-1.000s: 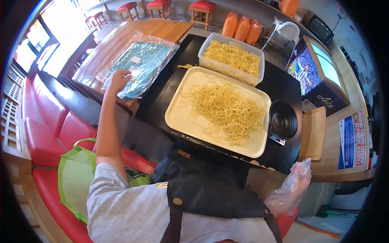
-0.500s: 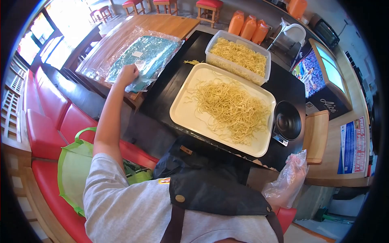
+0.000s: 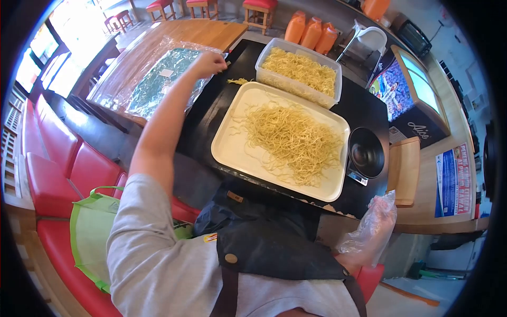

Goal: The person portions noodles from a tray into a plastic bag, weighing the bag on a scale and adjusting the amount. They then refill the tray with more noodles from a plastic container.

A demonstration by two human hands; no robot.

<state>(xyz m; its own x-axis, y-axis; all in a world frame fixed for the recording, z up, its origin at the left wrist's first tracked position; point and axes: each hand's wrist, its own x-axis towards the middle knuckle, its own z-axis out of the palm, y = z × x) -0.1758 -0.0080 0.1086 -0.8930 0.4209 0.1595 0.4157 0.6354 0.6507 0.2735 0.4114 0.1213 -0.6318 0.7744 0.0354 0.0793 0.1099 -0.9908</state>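
So here's the setup: the left hand (image 3: 208,63) is stretched out over the flat clear plastic pack with teal sheets inside (image 3: 150,87). That pack lies on the pale wooden tabletop (image 3: 190,29), with its near corner right at the edge of the black tabletop (image 3: 206,121). The grip looks closed, fingers curled in with knuckles up, sitting on that corner. I honestly can't tell if any film is actually pinched between the fingertips. My guess is the pack is light, floppy and pretty slick, so a flat palm would just skate over it. A corner or loose edge of the wrap is the sensible place to pinch, and it'll sag if lifted from one end. The right hand (image 3: 369,238) hangs low beside the dark apron (image 3: 274,248), below the tabletop edge. It's wrapped in a crinkly clear plastic bag, so I can't make out its grip, though nothing else seems to be in it. On the black tabletop sits a cream rectangular plastic tray (image 3: 227,153) with a loose heap of yellow noodles (image 3: 293,142). Just beyond it is a clear rectangular plastic tub (image 3: 262,71) full of the same stuff. There's a round black bowl (image 3: 365,153) on a small scale to the right of the tray. A lime-green fabric bag (image 3: 92,232) rests on the red bench seat (image 3: 47,174).
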